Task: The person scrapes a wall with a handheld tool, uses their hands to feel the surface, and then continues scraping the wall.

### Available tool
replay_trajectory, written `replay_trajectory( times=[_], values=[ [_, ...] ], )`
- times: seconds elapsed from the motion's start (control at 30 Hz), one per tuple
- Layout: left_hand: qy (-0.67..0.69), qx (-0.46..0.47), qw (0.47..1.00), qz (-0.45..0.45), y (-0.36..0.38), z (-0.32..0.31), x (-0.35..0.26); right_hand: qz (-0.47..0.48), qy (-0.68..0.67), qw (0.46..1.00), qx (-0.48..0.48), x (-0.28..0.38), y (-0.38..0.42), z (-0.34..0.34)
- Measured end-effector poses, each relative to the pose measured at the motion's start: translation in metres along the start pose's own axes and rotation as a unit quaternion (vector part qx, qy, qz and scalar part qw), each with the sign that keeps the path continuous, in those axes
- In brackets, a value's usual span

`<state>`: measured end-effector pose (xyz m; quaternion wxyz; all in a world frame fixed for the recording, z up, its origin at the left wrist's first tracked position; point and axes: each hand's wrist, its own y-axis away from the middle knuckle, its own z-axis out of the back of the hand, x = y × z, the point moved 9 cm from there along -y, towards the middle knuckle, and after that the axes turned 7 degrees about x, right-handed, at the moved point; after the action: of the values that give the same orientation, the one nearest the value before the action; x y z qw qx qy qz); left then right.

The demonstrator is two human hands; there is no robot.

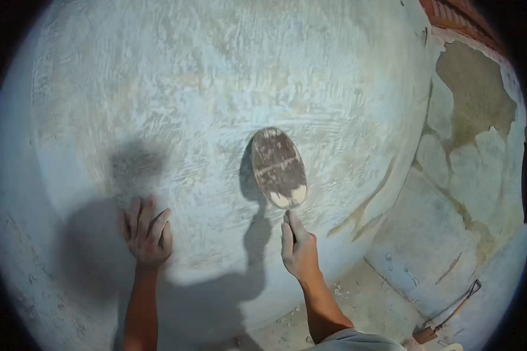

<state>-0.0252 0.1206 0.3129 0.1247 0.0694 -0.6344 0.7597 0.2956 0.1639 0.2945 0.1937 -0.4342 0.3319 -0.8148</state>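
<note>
The right hand (301,253) clasps the pale-smeared trowel (279,167) at the wall (187,88), the left hand (148,237) is spread left of the trowel, wall contact unclear, and a shovel (425,335) is well below-right of the trowel.

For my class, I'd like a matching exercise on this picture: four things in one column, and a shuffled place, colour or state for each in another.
Things
1. left hand
2. right hand
3. oval tool
4. shovel

Descriptions
A. dark, with pale patches
B. spread open
C. at the picture's lower right
D. closed in a grip

Pairs: 1-B, 2-D, 3-A, 4-C
</note>
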Motion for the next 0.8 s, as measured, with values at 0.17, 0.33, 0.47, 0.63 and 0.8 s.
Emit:
replay_trajectory(
  times=[0.17, 0.33, 0.47, 0.63, 0.8],
  values=[
    [0.009, 0.000, 1.000, 0.001, -0.002, -0.002, 0.000, 0.010, 0.002, 1.000, -0.004, 0.017, -0.022, 0.005],
    [0.007, 0.013, 1.000, 0.012, 0.001, -0.003, 0.000, 0.025, 0.005, 1.000, -0.019, 0.015, -0.005, 0.002],
    [-0.007, 0.008, 1.000, 0.009, -0.003, -0.005, -0.001, 0.017, 0.019, 1.000, 0.002, 0.022, -0.025, 0.008],
    [0.002, 0.025, 1.000, 0.009, 0.001, -0.003, -0.004, 0.003, 0.033, 0.999, 0.025, 0.023, -0.021, 0.016],
    [-0.003, 0.024, 1.000, 0.013, 0.000, -0.005, -0.002, -0.003, 0.061, 0.997, 0.040, 0.032, -0.023, 0.013]
  ],
)
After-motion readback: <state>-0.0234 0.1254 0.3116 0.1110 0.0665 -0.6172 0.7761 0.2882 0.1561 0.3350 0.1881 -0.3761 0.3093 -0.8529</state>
